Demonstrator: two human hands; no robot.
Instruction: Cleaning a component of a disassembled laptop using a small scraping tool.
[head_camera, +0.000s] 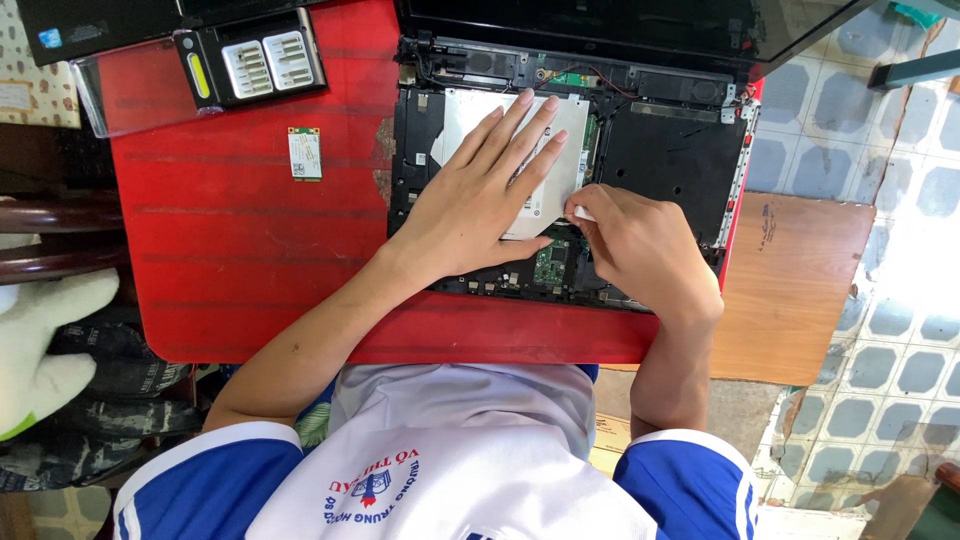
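The left hand (480, 200) lies flat, fingers wide, on the silver disc drive (560, 130) inside the open laptop (660, 150). The right hand (640, 245) pinches a small white piece (583, 214) beside it.

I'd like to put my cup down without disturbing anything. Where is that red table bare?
Bare red tabletop lies left of the opened black laptop, below the small green circuit card. The wooden board on the right is bare too. It is crowded at the laptop, where the left hand and right hand work.
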